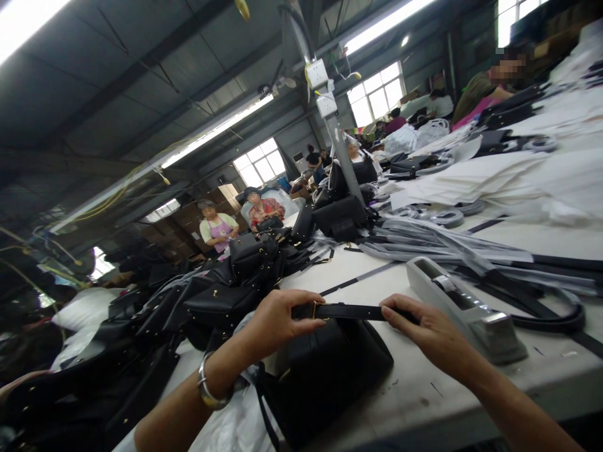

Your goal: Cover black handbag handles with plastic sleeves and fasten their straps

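Observation:
A black strap (pixel 351 311) with a gold-coloured buckle (pixel 315 310) is stretched level between my two hands. My left hand (pixel 286 315), with a silver bangle at the wrist, pinches it at the buckle end. Farther right, the fingers of my right hand (pixel 426 323) are closed round the strap, and a short piece sticks out past them. Directly below sits a black handbag (pixel 330 376) on the white table. It partly hides behind my left forearm. Some clear plastic wrap (pixel 235 420) lies beside the bag.
A grey tape dispenser (pixel 464 314) stands right of my right hand. Plastic-wrapped straps (pixel 438 245) stretch behind it. Black bags (pixel 217 301) are heaped at left. A metal post (pixel 346 157) carrying sockets rises from the table. White sheets (pixel 466 179) lie at right; several people work beyond.

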The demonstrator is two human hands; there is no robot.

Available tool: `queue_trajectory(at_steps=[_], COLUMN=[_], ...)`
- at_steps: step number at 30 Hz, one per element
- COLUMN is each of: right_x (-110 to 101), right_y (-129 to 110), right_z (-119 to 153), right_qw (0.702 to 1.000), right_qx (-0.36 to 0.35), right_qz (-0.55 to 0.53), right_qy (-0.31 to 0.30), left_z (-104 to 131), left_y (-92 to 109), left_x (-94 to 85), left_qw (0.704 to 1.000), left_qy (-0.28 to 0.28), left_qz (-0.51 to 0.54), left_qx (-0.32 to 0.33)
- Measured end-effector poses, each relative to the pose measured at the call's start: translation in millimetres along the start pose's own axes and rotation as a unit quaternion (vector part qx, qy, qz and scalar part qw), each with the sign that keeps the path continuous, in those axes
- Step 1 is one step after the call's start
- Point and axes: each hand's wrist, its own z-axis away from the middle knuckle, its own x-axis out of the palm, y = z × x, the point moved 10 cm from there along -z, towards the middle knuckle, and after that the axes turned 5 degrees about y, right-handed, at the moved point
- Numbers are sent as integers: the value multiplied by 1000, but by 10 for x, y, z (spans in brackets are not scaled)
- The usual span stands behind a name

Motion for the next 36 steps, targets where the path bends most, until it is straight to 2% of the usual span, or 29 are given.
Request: queue_trajectory(at_steps=[5,11,17,27,31,36], right_x=[-2,-138,-134,-203,-142,156], right_y=[31,115,178,234,109,-263], right_z=[4,39,25,20,24,21], right_qw=[1000,999,998,997,997,996], right_qx=[-13,-26,-19,-29,-42,-37], right_qz=[26,37,51,66,69,7], right_qy=[-1,28,17,33,16,-76], left_z=[24,47,57,105,107,109], left_y=[-37,-58,-55,-139,-145,-44], left_x=[16,-27,-14,-72,-59,7], left_qw=[1000,1000,1000,999,999,999], left_qy=[-2,13,11,33,36,25], left_qz=[-2,-22,-9,-18,2,27], left_qx=[-1,4,9,-16,-24,-23])
